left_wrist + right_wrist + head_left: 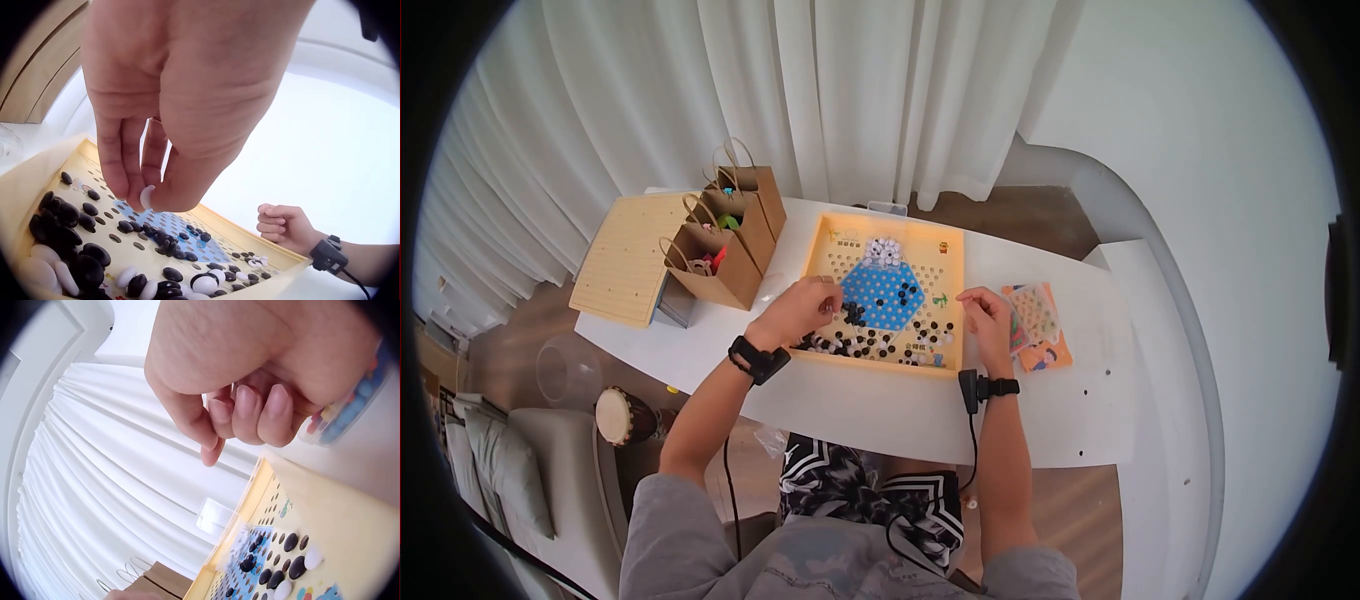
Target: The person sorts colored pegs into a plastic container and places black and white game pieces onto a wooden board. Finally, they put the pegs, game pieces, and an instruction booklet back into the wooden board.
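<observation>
A yellow game board tray (956, 262) with a blue hexagon (868, 290) of holes lies on the table. My left hand (812, 304) is over its left side, and in the left wrist view it pinches a small white game piece (147, 197) between thumb and fingertip. Black pieces (853, 313) cluster on the hexagon's left part; mixed black and white pieces (860, 346) lie along the near edge. At the tray's right wall, my right hand (988, 314) hovers with fingers curled in; nothing shows between them. White pieces (883, 251) are heaped at the far edge.
Brown paper bags (735, 270) and a tan ridged board (635, 255) stand on the left of the white table (1080, 420). To the right, a clear container of colored beads (1034, 312) sits on an orange card (1045, 357). A drum (622, 416) stands on the floor.
</observation>
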